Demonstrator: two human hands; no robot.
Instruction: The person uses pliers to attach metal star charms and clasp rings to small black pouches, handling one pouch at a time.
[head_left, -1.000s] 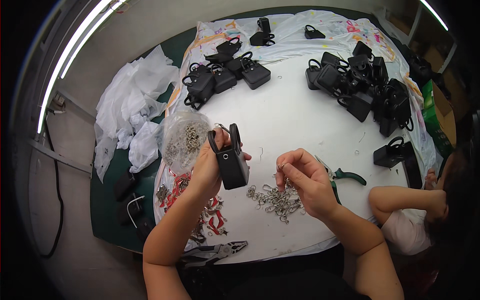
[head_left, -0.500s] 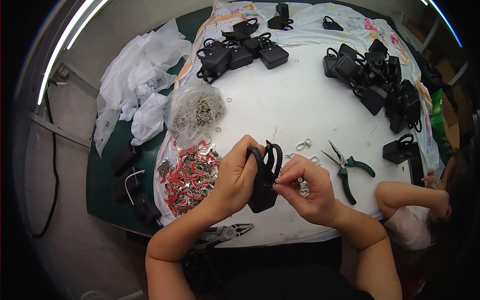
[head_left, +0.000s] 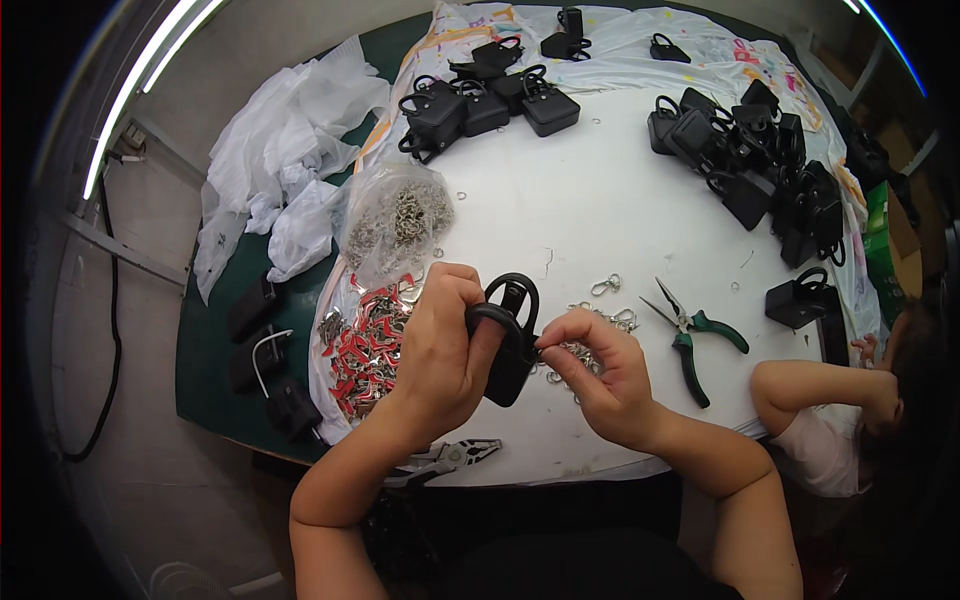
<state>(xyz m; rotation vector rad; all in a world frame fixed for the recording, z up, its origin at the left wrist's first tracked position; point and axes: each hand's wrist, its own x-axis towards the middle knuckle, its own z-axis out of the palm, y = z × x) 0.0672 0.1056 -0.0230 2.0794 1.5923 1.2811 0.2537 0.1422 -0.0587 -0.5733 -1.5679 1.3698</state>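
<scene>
Left hand (head_left: 438, 345): gripped black bag (head_left: 510, 378), newly turned
Right hand (head_left: 607, 378): stayed pinched at 3 o'clock edge, piece indistinct, mid-work

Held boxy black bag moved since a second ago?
Yes: the held black bag shifted right and down-frame relative to the clear plastic bag of metal pieces.

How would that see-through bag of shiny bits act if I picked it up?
The see-through bag would probably flop and sag, since its plastic looks thin and crumpled. It may feel heavy for its size, because lots of small metal pieces fill it. Those pieces look loose, so they might slide around inside.
</scene>
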